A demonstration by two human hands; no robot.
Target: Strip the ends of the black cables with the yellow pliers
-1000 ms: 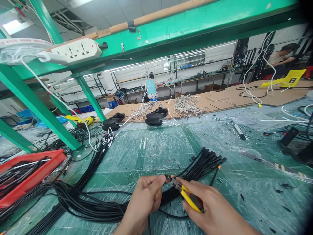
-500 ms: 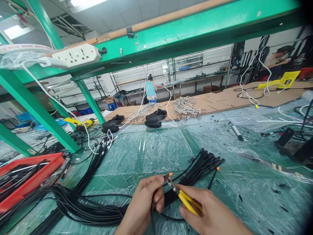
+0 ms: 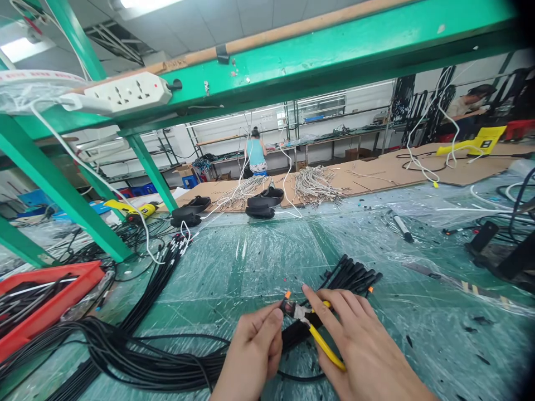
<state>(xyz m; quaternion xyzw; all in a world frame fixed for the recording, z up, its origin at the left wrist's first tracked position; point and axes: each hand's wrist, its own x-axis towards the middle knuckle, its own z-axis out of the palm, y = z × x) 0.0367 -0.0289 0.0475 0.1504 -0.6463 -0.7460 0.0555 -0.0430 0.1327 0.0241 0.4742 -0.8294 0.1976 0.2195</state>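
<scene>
My left hand (image 3: 254,342) pinches a black cable near its end, where an orange tip (image 3: 288,294) sticks up past the fingers. Yellow-handled cutting pliers (image 3: 328,346) are in my right hand (image 3: 363,345), their handles apart and the fingers stretched over the upper one. The metal jaws sit at the cable end beside my left fingertips; whether they touch the cable I cannot tell. Under both hands runs a thick bundle of black cables (image 3: 146,356), whose capped ends (image 3: 353,275) fan out beyond my right hand. Another orange tip (image 3: 370,289) lies beside them.
A red bin (image 3: 83,278) of cables stands at left, by a second black bundle (image 3: 154,284). Black sandals (image 3: 265,199) and pale wire heaps (image 3: 317,184) lie at the back. A green beam (image 3: 292,61) with a power strip (image 3: 129,93) crosses overhead. Two people sit farther off.
My right hand has loosened and stretched its fingers, and the plier handles have spread apart. The left hand still pinches the cable, its orange tip now pointing more upward.
</scene>
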